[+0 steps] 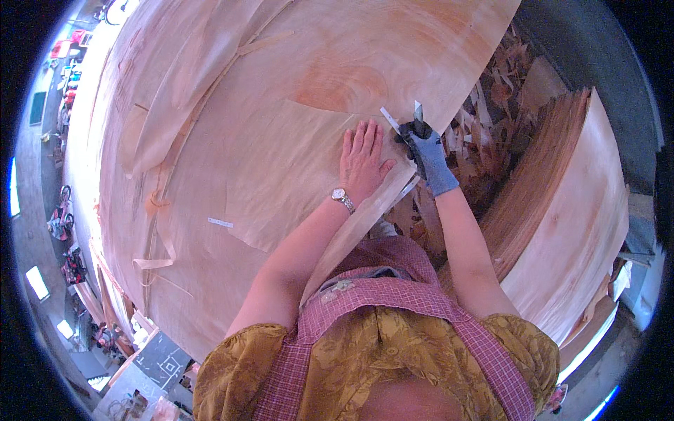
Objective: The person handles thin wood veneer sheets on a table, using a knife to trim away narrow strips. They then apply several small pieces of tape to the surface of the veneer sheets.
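A large pale wood veneer sheet (281,147) with a reddish swirl in its grain lies in front of me. My left hand (363,160), bare and with a watch (342,199) at its wrist, presses flat on it, fingers stretched out. Beside it, at the sheet's right edge, my right hand (426,156) wears a grey glove with dark fingers. It is closed on what looks like a knife, whose flat blade (418,111) points away from me. A narrow white strip (388,119) also sticks out at its fingers; how it is held is hidden.
Another white strip (220,222) lies on the veneer at left. Torn, curling veneer edges (179,140) run along the far left. To my right are veneer scraps (491,105) and a tall stack of veneer sheets (554,182). Bicycles (62,214) stand at the far left.
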The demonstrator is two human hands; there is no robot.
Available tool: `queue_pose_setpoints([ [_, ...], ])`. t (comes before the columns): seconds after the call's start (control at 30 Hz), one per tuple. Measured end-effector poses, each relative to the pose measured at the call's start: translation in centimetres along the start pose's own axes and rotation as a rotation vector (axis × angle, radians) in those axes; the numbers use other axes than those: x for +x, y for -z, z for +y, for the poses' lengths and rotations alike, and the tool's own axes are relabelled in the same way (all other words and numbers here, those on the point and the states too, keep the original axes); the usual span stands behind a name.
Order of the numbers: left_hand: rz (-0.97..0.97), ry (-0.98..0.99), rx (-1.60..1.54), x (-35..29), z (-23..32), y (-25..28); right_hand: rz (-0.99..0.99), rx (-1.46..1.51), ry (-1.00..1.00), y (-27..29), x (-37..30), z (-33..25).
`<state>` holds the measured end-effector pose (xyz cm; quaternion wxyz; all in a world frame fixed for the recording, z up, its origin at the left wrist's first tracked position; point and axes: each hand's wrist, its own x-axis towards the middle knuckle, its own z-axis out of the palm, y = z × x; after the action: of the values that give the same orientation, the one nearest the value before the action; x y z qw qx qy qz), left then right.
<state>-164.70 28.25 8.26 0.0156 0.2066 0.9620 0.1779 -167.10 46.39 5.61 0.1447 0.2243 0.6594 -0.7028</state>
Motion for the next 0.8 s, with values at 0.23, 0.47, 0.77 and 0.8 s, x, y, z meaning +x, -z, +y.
queue_pose_setpoints([
  [0.23,0.006,0.004,-0.016,0.1,0.1,-0.1,0.011,0.103,0.062,-0.1,0.0,0.4],
  [0.47,0.01,0.013,-0.016,0.0,0.1,-0.1,0.012,0.038,0.009,-0.5,-0.5,-1.0],
  [0.77,-0.083,-0.161,0.302,2.5,-0.2,0.6,0.021,0.09,0.044,0.0,0.5,1.0],
  [0.8,-0.086,-0.181,0.341,2.6,-0.3,0.5,0.008,0.111,0.037,0.3,0.6,1.2],
])
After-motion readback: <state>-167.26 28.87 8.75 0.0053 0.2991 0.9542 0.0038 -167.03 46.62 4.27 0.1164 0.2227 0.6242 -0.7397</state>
